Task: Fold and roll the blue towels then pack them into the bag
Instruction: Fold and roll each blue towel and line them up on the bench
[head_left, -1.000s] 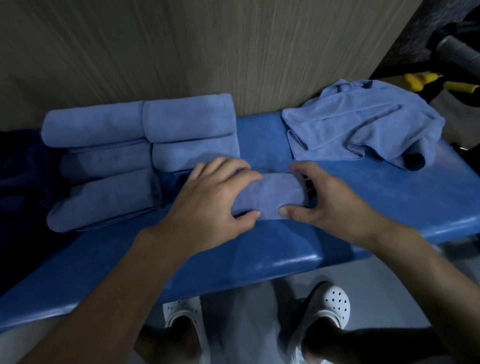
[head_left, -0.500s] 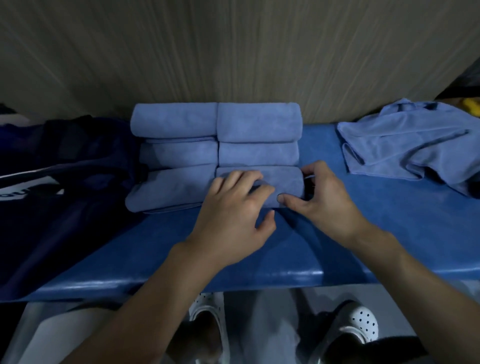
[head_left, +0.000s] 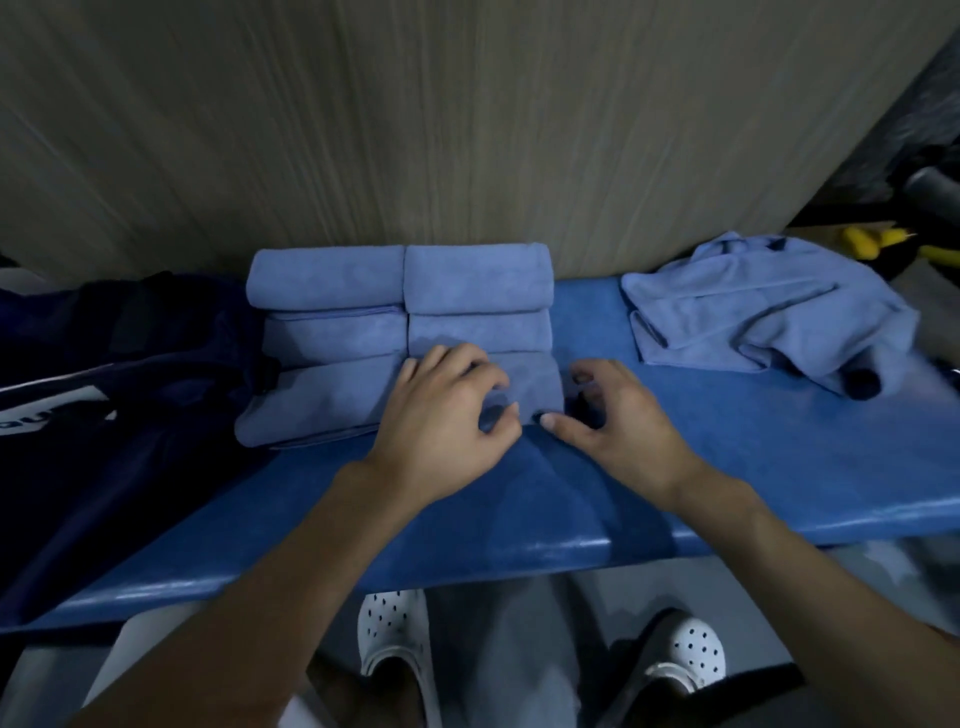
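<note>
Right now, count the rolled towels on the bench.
6 rolled towels, in two columns: left back, middle, front; right back, middle, front under the left hand. Others may hide behind.

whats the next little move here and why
Probably let go of the front right roll and send the right hand to the loose towel heap. That roll looks lined up flush with the other five rolls, the left hand curled over it, and the heap is not yet folded.
</note>
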